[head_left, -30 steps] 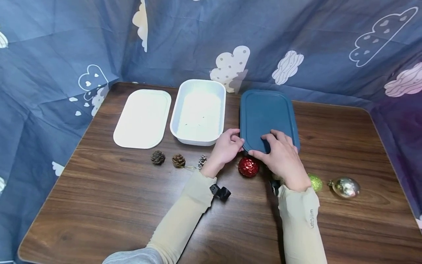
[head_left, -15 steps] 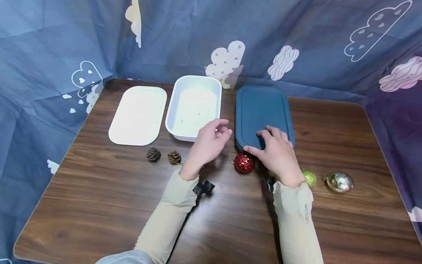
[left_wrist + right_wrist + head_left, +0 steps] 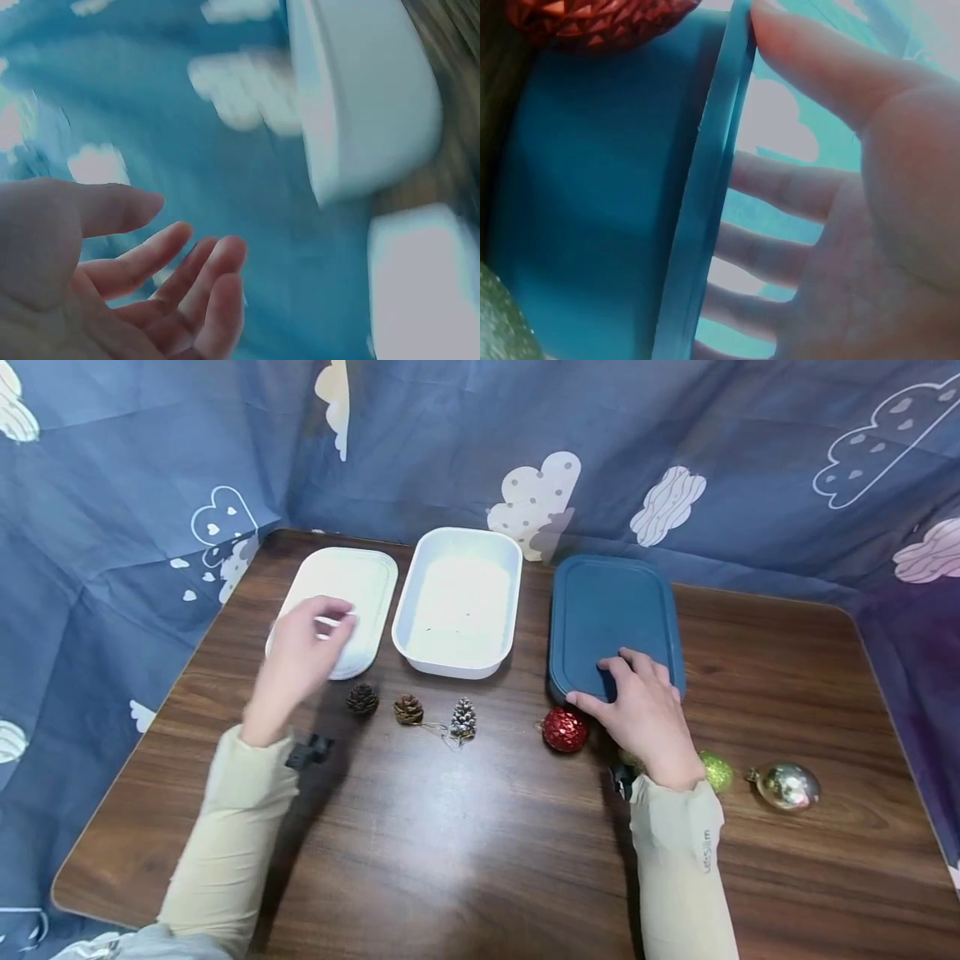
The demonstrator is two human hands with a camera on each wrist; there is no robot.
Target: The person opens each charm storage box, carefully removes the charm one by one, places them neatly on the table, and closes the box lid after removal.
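My left hand (image 3: 300, 647) hangs above the near part of a white lid (image 3: 352, 581), its fingers loosely bent and nothing between them. The left wrist view shows that hand (image 3: 150, 277) in the air, apart from a blurred white container. My right hand (image 3: 645, 718) rests on the blue lid (image 3: 611, 602) of a blue container (image 3: 607, 195), fingertips on top and thumb at the near rim. Between the lid and the white lid stands an uncovered white container (image 3: 457, 602) with a few dark specks inside. A red bauble (image 3: 565, 729) lies by the blue container's near side.
Two brown pinecones (image 3: 362, 699) and a frosted pinecone (image 3: 463, 718) with a gold string lie before the white container. A green bauble (image 3: 716, 772) and a silvery bauble (image 3: 787, 787) lie right of my right wrist. A blue cloud-print curtain (image 3: 420, 443) hangs behind the table.
My left hand has left the blue container's near left corner and moved leftward to above the white lid. My right hand stays on the blue lid.
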